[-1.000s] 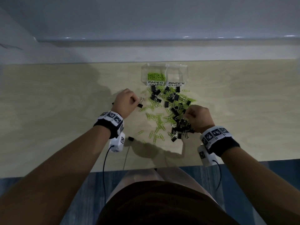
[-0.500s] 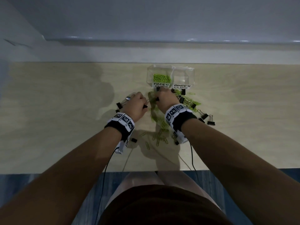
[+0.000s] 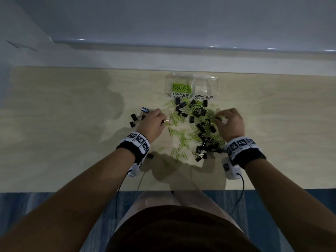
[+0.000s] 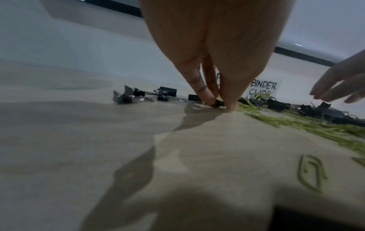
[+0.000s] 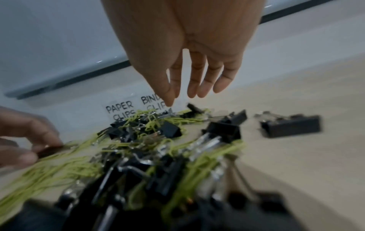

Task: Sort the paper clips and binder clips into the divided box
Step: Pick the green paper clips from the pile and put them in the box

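Half a second ago both my hands were bunched close in front of the divided box [image 3: 190,82]; since then my right hand [image 3: 229,124] has swung back out over the right of the heap, and my left hand [image 3: 151,124] has settled at its left edge.

Sorting is under way but far from done. The box's paper-clip half holds a small green nest, while the binder-clip half looks bare as far as I can tell. Most of the green paper clips [image 3: 181,139] and black binder clips [image 3: 203,128] lie mixed on the table [image 3: 63,133] between my two hands and up to the box's labels.

My left grip is together: thumb and fingertips [image 4: 209,100] pinch a small black binder clip [image 4: 218,103] right at the table surface. A few stray binder clips [image 3: 136,118] sit just beyond that hand on its outer side. My right grip is apart, fingers hanging relaxed and holding nothing, hovering above the tangle with the box beyond its fingertips.

Next, I judge, the left hand should lift its clip clear and carry it forward and to the right, into the binder half. The right should come down on one clip; the wires are meshed, so a clean single pick needs care.
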The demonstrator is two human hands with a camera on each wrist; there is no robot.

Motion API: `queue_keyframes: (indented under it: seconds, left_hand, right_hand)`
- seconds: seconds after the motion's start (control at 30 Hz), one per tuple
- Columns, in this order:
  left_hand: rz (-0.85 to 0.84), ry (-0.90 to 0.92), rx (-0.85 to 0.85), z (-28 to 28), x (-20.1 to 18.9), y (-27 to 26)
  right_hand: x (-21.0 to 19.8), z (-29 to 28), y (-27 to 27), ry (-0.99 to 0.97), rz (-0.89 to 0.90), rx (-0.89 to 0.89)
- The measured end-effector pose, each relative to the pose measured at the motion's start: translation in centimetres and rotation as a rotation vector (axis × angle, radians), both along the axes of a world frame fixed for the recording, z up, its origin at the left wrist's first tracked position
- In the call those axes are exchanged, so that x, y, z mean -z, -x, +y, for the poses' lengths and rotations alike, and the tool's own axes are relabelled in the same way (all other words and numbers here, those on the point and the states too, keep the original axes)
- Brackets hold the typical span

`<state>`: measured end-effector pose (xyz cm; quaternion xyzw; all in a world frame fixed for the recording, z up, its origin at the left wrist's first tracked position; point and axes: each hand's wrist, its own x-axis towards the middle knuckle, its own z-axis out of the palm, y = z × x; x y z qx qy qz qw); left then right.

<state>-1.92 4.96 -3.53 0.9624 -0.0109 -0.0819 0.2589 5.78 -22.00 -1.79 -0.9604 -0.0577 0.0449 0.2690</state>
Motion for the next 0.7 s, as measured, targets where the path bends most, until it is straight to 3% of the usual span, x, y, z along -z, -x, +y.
queue_keyframes:
  seconds: [0.1,0.33,0.5,0.6,0.7]
  left_hand:
    - [-0.012,0.04,-0.05,-0.4,0.1,0.0]
    - [-0.019,-0.022,-0.011,0.1,-0.2,-0.5]
    - [0.047,-0.065,0.022,0.4,-0.1,-1.4]
    - [0.039,-0.067,0.044,0.5,0.0,-1.3]
    - [-0.088,0.063,-0.001,0.8,-0.4,-0.5]
  right_hand:
    - [-0.4,3.0,-0.4,0.019,-0.075,-0.172]
    - [-1.8,11.7,-1.5,0.239,0.022,-0.666]
    - [-1.8,12.9,-2.0,0.432,0.059,-0.716]
    - [-1.3,12.5,-2.0,0.394,0.062,-0.723]
    - [-0.5,11.8,-2.0,0.275,0.067,-0.725]
